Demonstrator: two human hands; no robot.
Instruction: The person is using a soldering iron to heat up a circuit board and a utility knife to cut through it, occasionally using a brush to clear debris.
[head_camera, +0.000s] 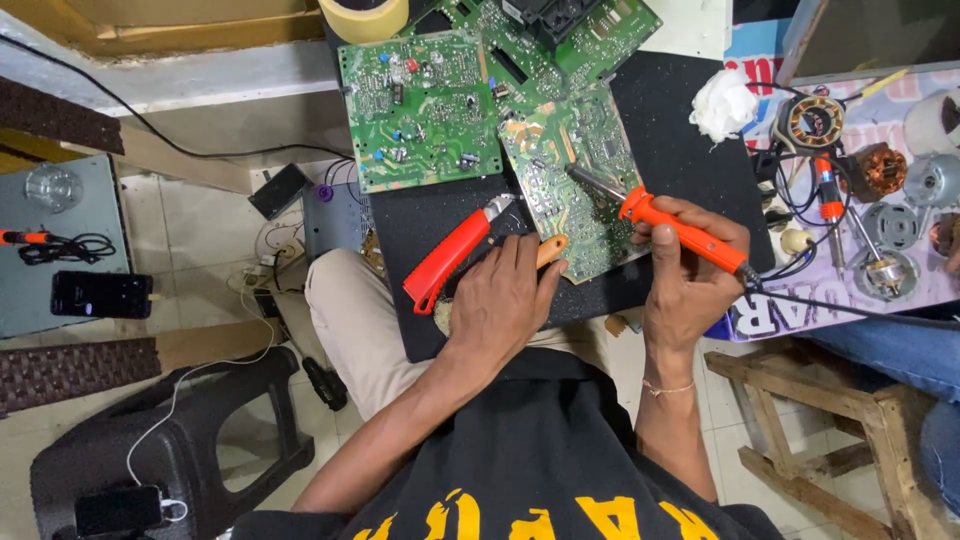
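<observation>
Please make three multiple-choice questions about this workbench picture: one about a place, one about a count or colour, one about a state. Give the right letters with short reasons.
1. Where does the soldering iron tip rest?
A. on the tilted circuit board
B. on the tape roll
C. on the stool

2. What colour is the utility knife body?
A. blue
B. red
C. yellow

3. How is the right hand?
A. open and flat
B. closed around the iron's handle
C. out of sight

Answers: 1 A, the metal tip meets the green board. 2 B, its body by the left hand is red. 3 B, the fingers wrap the orange handle.
</observation>
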